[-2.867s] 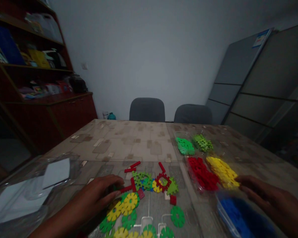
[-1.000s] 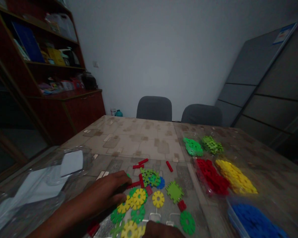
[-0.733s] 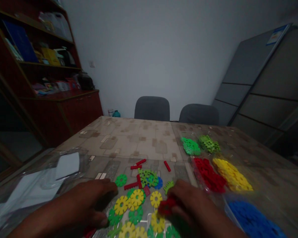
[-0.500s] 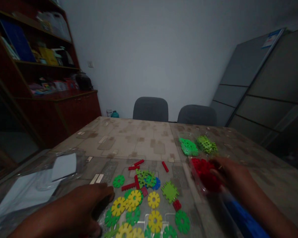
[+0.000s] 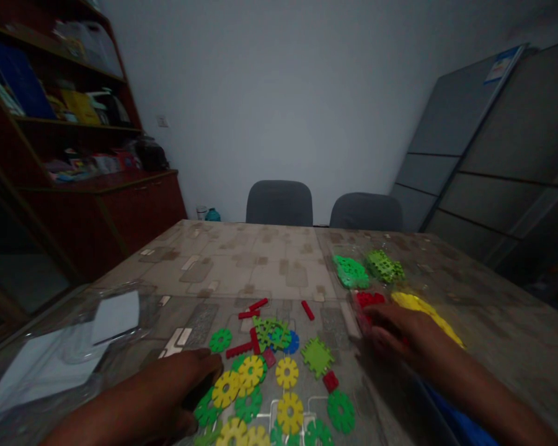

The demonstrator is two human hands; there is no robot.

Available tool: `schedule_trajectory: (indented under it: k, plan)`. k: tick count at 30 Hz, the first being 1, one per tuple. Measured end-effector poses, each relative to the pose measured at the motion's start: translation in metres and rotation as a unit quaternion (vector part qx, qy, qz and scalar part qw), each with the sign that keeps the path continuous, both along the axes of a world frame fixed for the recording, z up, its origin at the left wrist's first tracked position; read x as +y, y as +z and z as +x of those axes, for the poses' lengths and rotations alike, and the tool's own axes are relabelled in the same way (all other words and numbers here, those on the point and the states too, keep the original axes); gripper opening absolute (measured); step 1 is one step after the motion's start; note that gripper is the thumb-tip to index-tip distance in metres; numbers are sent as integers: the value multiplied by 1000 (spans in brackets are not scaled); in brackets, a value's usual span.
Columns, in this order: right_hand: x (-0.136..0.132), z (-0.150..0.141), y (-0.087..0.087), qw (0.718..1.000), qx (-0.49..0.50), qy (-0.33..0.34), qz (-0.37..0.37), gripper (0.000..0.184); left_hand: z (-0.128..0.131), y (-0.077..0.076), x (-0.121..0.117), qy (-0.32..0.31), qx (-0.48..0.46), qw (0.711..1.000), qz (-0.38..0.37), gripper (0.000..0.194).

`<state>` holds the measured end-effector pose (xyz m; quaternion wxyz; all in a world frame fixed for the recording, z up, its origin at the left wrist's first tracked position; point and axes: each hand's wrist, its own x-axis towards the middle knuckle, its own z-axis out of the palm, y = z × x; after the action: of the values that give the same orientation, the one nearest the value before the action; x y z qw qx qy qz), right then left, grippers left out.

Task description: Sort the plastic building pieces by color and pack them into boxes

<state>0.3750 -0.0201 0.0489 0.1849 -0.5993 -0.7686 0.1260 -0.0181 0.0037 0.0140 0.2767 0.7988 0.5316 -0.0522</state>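
Right hand (image 5: 407,331) is over red pieces (image 5: 370,300), can't tell if it's gripping, arm (image 5: 477,381) kinda blocking blue pieces (image 5: 458,422); left hand (image 5: 183,379) has fingers apart near yellow discs (image 5: 225,389).

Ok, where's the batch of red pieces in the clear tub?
In the head view, the red batch is right of centre, partly covered by the right hand, with yellow pieces to its right and bright green pieces just behind it.

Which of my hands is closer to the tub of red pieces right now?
Right. Your right hand is over the tub of red pieces, partly covering it; your left hand is well left of it, beside the yellow discs.
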Motion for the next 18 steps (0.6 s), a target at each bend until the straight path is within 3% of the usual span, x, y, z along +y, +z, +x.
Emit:
schedule_trajectory:
  k: [4, 10, 14, 18]
  plan:
    - [-18, -35, -12, 995, 10, 30, -97, 31, -2, -13, 3, -35, -14, 999, -10, 47]
    - [-22, -75, -16, 970, -93, 34, -222, 29, -1, -22, 4, -45, -33, 998, -2, 44]
    - [-15, -91, -26, 971, -75, 24, -224, 26, 4, -23, 3, -54, -61, 996, 25, 27]
    - [-10, -94, -37, 978, -59, 37, -197, 25, 9, -19, 2, -57, -84, 995, 22, 29]
